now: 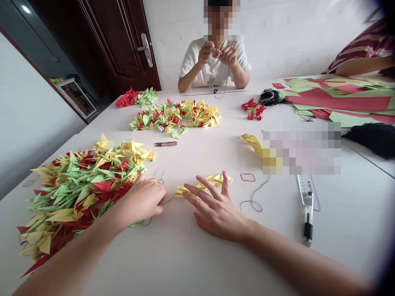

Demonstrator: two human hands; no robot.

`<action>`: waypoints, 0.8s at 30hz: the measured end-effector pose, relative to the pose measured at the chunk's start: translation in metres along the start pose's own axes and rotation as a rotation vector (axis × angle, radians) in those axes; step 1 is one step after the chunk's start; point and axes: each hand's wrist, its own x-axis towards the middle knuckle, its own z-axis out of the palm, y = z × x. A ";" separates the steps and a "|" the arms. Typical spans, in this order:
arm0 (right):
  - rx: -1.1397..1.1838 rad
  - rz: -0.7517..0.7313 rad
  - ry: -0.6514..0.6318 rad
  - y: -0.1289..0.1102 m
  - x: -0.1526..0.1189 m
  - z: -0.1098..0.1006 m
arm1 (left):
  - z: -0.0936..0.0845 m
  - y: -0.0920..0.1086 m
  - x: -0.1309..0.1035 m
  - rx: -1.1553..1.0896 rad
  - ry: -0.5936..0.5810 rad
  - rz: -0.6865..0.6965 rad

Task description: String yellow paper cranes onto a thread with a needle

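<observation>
A strand of yellow folded paper pieces (219,180) lies on the table, partly covered by the fingers of my right hand (220,213). That hand is open, its fingers spread flat. Dark thread (169,200) runs from the strand's left end to my left hand (145,199), which is closed on it. Just beyond the left knuckles, a thin needle-like piece (162,176) shows with a small loop of thread. Left of this hand spreads a large pile of red, green and yellow folded paper cranes (74,185).
Snips (166,144) lie beyond my hands. At right are another yellow strand (252,141), a red outlined rectangle (247,177), a pen (308,222) and a ruler (305,183). Across the table sits a person (212,61) with raised hands, behind another crane pile (173,115).
</observation>
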 end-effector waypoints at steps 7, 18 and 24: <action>-0.003 -0.094 -0.144 -0.001 0.000 -0.001 | 0.000 0.003 0.000 -0.008 -0.011 0.008; 0.045 -0.274 -0.096 0.001 0.003 0.002 | 0.000 -0.001 0.002 0.019 -0.025 -0.017; 0.044 -0.283 -0.133 0.000 0.003 0.002 | -0.002 0.001 0.000 0.026 -0.033 -0.006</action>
